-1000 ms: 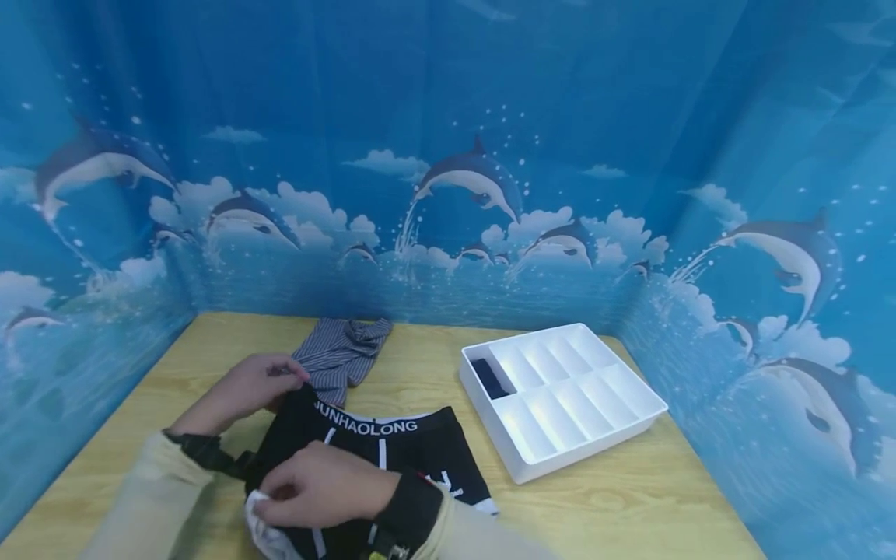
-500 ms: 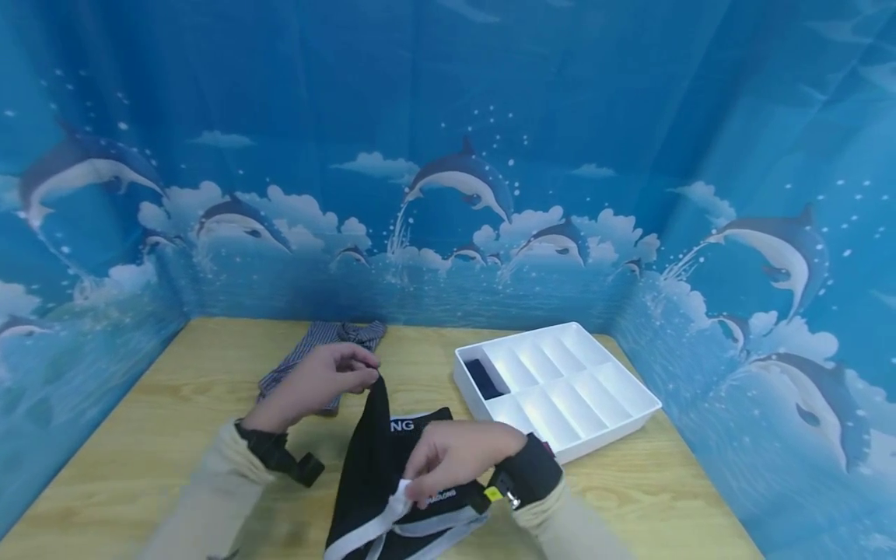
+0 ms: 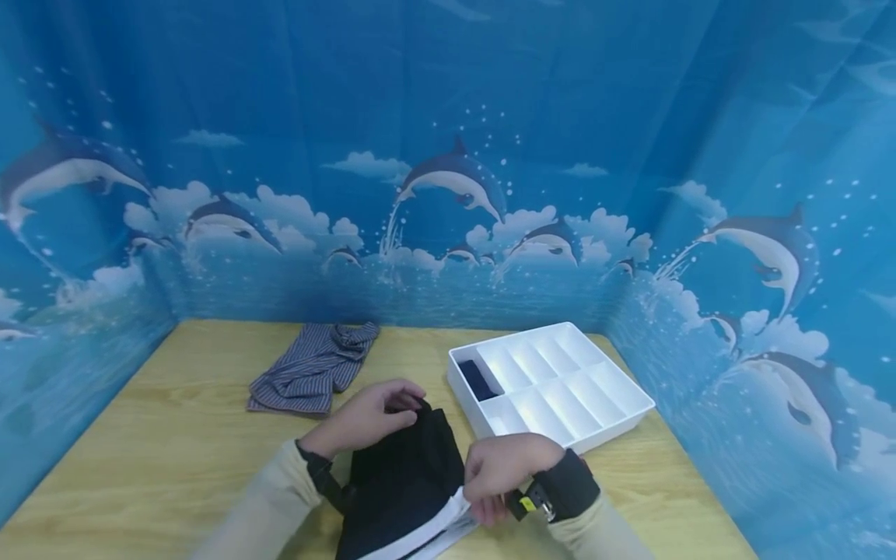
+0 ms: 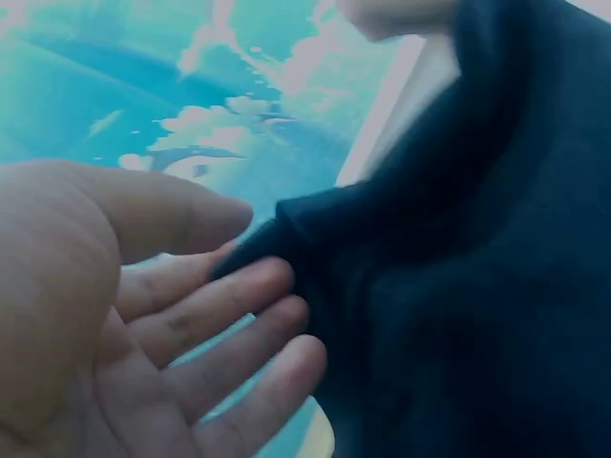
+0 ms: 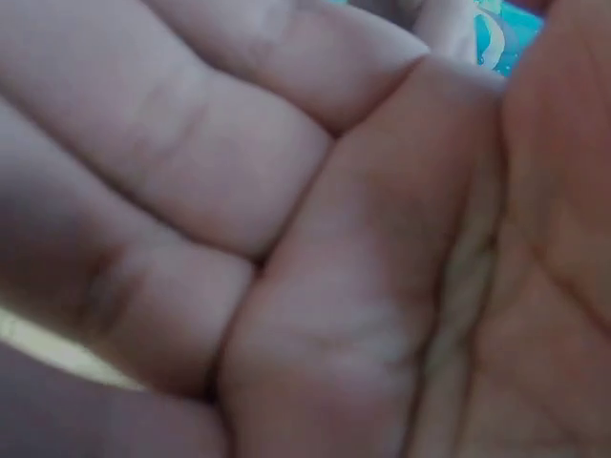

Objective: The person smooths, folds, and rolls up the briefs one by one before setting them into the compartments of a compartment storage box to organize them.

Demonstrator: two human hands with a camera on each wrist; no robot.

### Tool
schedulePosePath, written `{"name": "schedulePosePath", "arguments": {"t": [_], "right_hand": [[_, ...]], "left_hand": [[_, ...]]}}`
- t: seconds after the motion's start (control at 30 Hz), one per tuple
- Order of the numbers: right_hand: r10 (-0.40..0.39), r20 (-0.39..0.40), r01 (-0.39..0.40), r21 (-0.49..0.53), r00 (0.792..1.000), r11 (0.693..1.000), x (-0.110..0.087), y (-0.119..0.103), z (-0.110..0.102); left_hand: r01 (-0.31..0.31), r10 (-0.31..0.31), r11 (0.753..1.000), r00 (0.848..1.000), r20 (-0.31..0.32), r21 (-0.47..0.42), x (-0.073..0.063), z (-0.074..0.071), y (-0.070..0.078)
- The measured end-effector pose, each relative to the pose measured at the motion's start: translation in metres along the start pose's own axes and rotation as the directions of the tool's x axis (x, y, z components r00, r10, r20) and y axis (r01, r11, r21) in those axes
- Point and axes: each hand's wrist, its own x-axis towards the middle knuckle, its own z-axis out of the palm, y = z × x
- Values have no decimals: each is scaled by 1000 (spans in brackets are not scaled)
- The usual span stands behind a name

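Note:
A pair of black boxer briefs (image 3: 392, 482) with white leg trim lies folded over on itself at the near middle of the table. At its upper corner, my left hand (image 3: 374, 418) pinches the black cloth between thumb and fingers. The left wrist view has that dark cloth (image 4: 458, 315) running from the fingertips, its other fingers stretched along it. My right hand (image 3: 507, 469) pinches the white hem at the lower right. Curled fingers and palm of the right hand (image 5: 286, 239) fill the right wrist view, so the hem is hidden there.
A white divided box (image 3: 472, 416) stands right of the briefs, close behind my right hand. Dark folded cloth (image 3: 477, 379) sits in its back-left compartment. A crumpled striped garment (image 3: 308, 373) lies at the back left. A dolphin-print curtain (image 3: 392, 288) encloses the wooden table (image 3: 154, 451).
Both hands have moved right, bringing the left side of the briefs over the right side. The lettered waistband front is now covered, and plain black cloth shows on top.

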Motion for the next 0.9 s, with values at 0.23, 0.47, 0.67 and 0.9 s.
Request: {"name": "schedulePosePath", "arguments": {"t": [0.23,0.47,0.67,0.9], "right_hand": [[70,-31,-72,-68,997,995,-1,-7,6],[-31,-283,-39,-238,959,970,20,-17,6],[-134,-427,-134,-541,895,830,53,-20,17],[-58,-442,-225,-561,895,797,73,-19,31]], "left_hand": [[-10,10,1000,991,131,0,2,24,-16],[-2,-43,941,991,123,339,-14,26,-14],[92,-172,783,982,73,616,-35,26,-13],[183,-268,741,963,35,647,-50,30,-26]]}}
